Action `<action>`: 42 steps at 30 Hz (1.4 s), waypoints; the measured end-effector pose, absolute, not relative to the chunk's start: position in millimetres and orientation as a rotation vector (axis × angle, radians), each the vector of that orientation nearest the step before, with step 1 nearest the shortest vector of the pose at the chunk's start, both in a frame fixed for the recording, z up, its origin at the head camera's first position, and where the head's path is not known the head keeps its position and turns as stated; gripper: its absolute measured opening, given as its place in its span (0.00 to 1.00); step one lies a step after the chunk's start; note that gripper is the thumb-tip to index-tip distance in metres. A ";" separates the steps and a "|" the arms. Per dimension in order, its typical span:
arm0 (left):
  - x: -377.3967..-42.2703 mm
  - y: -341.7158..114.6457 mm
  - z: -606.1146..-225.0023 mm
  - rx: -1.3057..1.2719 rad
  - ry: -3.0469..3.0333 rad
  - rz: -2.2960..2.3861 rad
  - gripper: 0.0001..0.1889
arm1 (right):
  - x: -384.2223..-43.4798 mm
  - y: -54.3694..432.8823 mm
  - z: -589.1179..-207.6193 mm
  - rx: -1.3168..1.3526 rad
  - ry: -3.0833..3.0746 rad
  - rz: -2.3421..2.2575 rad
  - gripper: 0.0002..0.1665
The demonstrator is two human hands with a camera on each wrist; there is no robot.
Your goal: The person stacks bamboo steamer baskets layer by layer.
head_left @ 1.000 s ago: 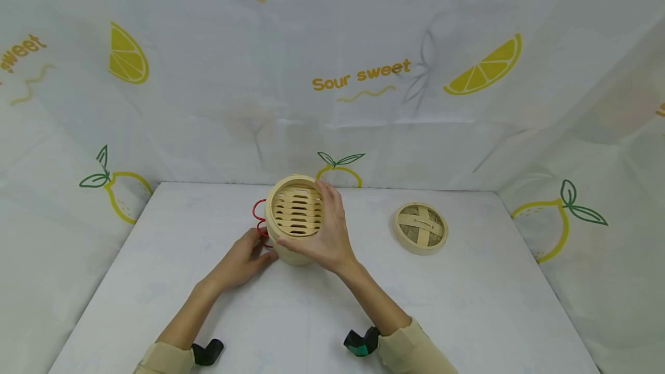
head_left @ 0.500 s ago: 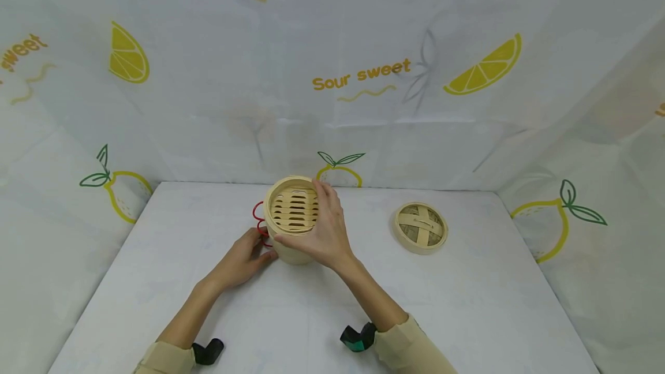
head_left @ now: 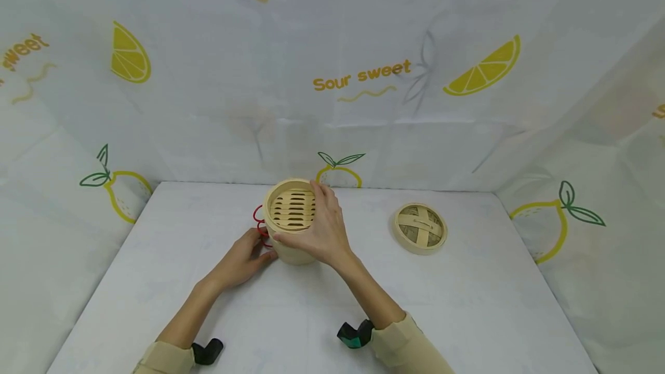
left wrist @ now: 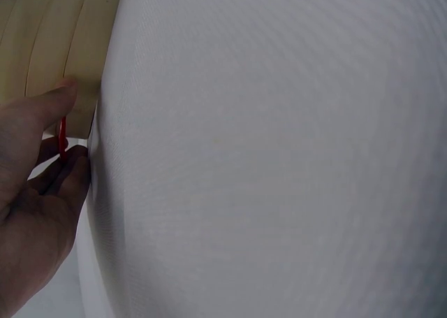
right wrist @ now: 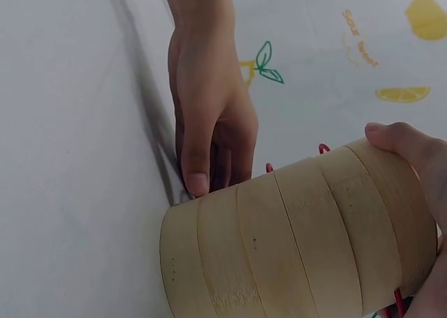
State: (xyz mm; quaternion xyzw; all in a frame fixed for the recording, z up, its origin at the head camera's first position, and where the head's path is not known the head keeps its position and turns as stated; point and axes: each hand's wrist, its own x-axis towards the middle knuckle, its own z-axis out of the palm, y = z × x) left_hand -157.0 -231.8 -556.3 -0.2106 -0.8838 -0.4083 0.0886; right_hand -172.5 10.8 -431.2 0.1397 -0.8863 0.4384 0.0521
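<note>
A stack of round bamboo steamer baskets [head_left: 292,255] stands left of the table's middle, its slatted top tier [head_left: 291,209] facing up. Red loop handles [head_left: 258,212] stick out along its left side. My right hand [head_left: 329,234] grips the top tier from the right, thumb at the near wall and fingers over the far rim. Down at the base, my left hand [head_left: 241,261] holds the lowest tier's side. In the left wrist view its thumb lies on the bamboo wall beside a red loop [left wrist: 63,133], with the fingers behind. The right wrist view shows the tiers [right wrist: 279,241] flush together.
A round bamboo lid [head_left: 421,228] with crossed strips lies on the white table [head_left: 478,293] to the right. Behind the table hangs a lemon-print cloth [head_left: 363,131]. Black devices sit at both wrists, one by the left sleeve [head_left: 166,358].
My right hand has shifted slightly left, and the top tier has moved left and a little down with it onto the stack. The left hand and the lid have stayed put.
</note>
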 end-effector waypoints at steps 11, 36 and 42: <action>-150.1 -225.0 -536.0 -0.524 -2.777 -1.247 0.28 | -171.4 10.9 -430.2 0.417 -2.772 1.247 0.79; -150.4 -225.5 -540.0 -0.561 -2.724 -1.204 0.28 | -174.1 14.6 -425.7 0.466 -2.797 1.204 0.80; -150.3 -223.6 -535.7 -0.542 -2.762 -1.221 0.28 | -175.1 17.4 -426.5 0.499 -2.751 1.261 0.81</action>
